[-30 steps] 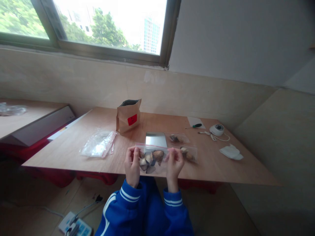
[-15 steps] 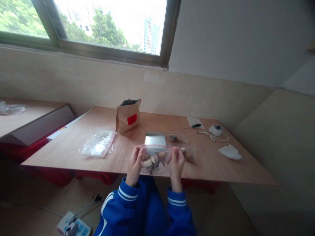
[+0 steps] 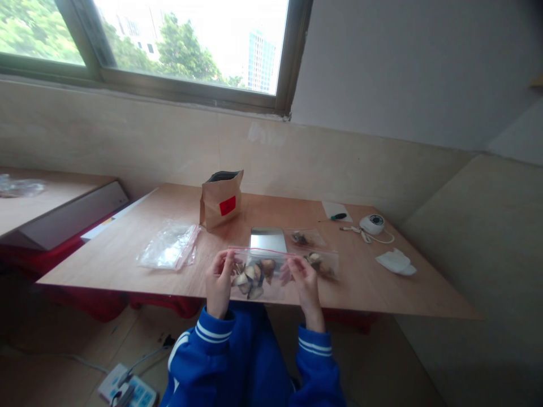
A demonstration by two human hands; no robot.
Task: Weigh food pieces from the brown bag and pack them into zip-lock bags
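Note:
Between my hands, at the table's front edge, a clear zip bag [image 3: 274, 289] with a red seal line is held by its top. Several pale and brown dried pieces, which look like mushroom slices [image 3: 250, 275], lie inside it. My left hand [image 3: 219, 282] pinches the bag's upper left corner. At the upper right, my right hand [image 3: 306, 284] grips the seal edge between thumb and fingers. Just behind the bag is a flat silver scale-like device [image 3: 268, 240], partly covered by it. Two more filled zip bags, a nearer one [image 3: 326, 265] and a farther one [image 3: 306, 237], lie to the right.
A brown paper pouch [image 3: 220, 200] with a red label stands open behind. Empty clear bags [image 3: 167, 246] lie at left. Toward the right are a green-handled screwdriver [image 3: 338, 216], a white dome camera [image 3: 372, 224] with its cable, and a crumpled white tissue [image 3: 396, 262]. A power strip [image 3: 127, 389] is on the floor.
My left hand has moved left along with the bag and its contents. The bag's top line now sits further left, and my right hand has shifted its hold on the seal edge.

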